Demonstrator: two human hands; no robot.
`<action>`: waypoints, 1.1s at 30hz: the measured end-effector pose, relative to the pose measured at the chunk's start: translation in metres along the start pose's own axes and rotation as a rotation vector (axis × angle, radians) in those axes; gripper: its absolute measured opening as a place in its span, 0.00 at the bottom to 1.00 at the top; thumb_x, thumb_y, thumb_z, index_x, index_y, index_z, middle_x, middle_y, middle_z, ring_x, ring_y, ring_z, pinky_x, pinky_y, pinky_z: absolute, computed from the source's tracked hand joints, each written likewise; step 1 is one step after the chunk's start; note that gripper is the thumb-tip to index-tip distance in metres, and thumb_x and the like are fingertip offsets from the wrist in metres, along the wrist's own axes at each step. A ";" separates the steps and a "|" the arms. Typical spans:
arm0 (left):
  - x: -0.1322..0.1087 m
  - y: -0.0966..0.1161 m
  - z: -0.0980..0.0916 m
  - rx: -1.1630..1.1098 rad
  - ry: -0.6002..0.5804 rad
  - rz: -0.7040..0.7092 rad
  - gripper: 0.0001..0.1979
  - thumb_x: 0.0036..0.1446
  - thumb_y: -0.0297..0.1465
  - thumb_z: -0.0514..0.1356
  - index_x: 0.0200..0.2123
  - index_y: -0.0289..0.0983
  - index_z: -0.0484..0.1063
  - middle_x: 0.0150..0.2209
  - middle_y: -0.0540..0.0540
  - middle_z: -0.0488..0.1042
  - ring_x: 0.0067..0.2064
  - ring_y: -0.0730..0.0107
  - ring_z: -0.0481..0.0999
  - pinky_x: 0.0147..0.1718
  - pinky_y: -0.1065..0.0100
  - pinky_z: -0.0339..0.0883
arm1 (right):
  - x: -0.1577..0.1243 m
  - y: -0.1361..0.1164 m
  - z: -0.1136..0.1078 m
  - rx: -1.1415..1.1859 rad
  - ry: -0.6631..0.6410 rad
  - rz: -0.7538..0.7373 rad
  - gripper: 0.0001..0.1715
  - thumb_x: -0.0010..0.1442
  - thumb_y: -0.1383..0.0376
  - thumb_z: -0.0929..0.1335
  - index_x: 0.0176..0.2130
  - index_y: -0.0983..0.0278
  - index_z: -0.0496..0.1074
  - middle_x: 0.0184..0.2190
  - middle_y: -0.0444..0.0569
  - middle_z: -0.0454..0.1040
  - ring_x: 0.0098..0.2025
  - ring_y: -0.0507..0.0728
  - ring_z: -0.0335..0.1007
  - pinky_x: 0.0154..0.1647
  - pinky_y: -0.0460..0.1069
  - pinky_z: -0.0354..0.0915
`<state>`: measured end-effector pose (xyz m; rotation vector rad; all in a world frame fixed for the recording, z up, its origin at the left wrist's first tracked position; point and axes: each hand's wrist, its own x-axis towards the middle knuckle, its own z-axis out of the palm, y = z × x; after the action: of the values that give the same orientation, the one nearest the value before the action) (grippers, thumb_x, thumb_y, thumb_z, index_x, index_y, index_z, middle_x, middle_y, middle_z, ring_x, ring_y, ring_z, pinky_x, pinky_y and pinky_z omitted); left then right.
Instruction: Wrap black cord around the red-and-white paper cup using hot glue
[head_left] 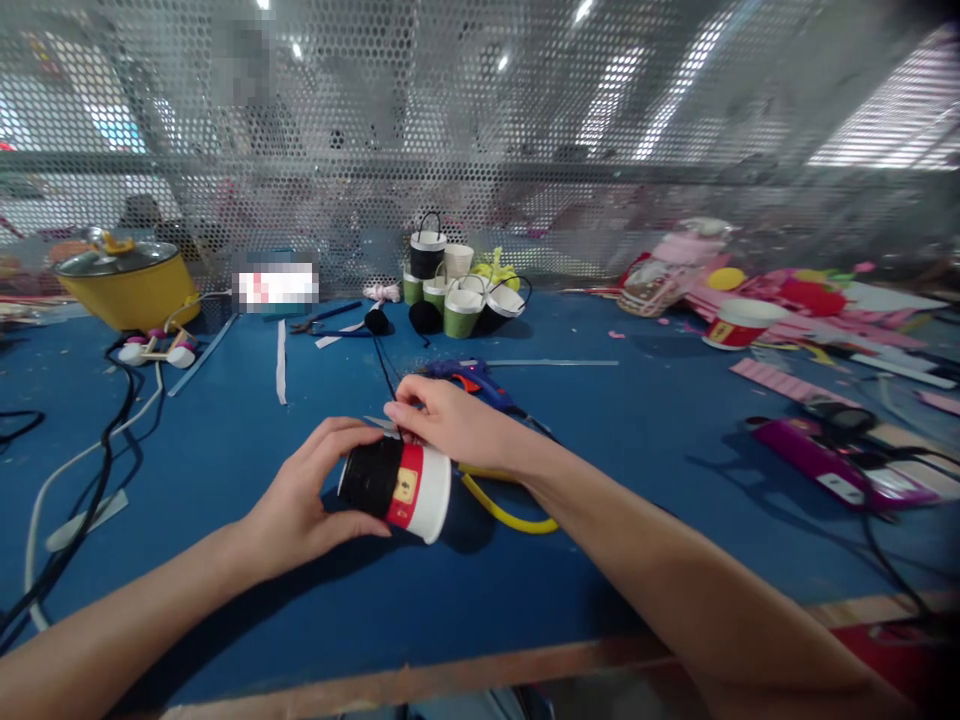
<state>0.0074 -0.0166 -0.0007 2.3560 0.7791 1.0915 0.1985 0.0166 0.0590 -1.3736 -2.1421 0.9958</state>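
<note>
My left hand (304, 495) is wrapped round a paper cup (431, 495) lying tilted on its side, its white rim facing right. Black cord (371, 475) covers the cup's base half; a red band with a gold label shows beside it. Over the cup's upper side, my right hand (442, 415) pinches the black cord, fingertips closed. From there the strand runs back to a small black ball of cord (377, 321). Behind my right wrist lies a blue glue gun (472, 382). A yellow curved handle (510, 518) shows partly under my right forearm.
Small green and black cups (463, 312) cluster at the back, near pliers (326, 320). A yellow pot (131, 285) and cables (109, 450) are at left. On the right are a red-and-white paper cup (742, 325), pink scraps and a purple power strip (840, 460). Perforated metal (480, 130) stands behind.
</note>
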 end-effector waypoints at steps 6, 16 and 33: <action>0.000 0.000 -0.003 0.207 0.082 0.178 0.25 0.52 0.36 0.63 0.51 0.40 0.59 0.47 0.39 0.66 0.49 0.58 0.70 0.45 0.58 0.69 | 0.000 0.003 0.000 0.027 -0.084 -0.002 0.12 0.62 0.61 0.60 0.28 0.63 0.59 0.26 0.43 0.64 0.28 0.50 0.57 0.28 0.46 0.54; -0.003 -0.006 -0.003 0.231 0.064 0.216 0.30 0.49 0.41 0.64 0.53 0.40 0.58 0.50 0.37 0.63 0.52 0.54 0.66 0.48 0.55 0.66 | -0.002 0.001 0.000 -0.037 -0.131 -0.070 0.14 0.63 0.60 0.58 0.27 0.62 0.55 0.24 0.40 0.57 0.27 0.50 0.53 0.28 0.47 0.52; 0.001 0.002 0.000 -0.223 -0.024 -0.217 0.18 0.54 0.33 0.60 0.47 0.39 0.61 0.42 0.44 0.67 0.43 0.65 0.70 0.42 0.64 0.69 | -0.001 0.002 0.001 -0.058 0.028 -0.185 0.10 0.60 0.63 0.60 0.27 0.63 0.59 0.24 0.40 0.60 0.27 0.50 0.55 0.29 0.47 0.54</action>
<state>0.0089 -0.0176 0.0014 2.0429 0.8359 1.0003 0.1999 0.0159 0.0567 -1.1815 -2.2457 0.8447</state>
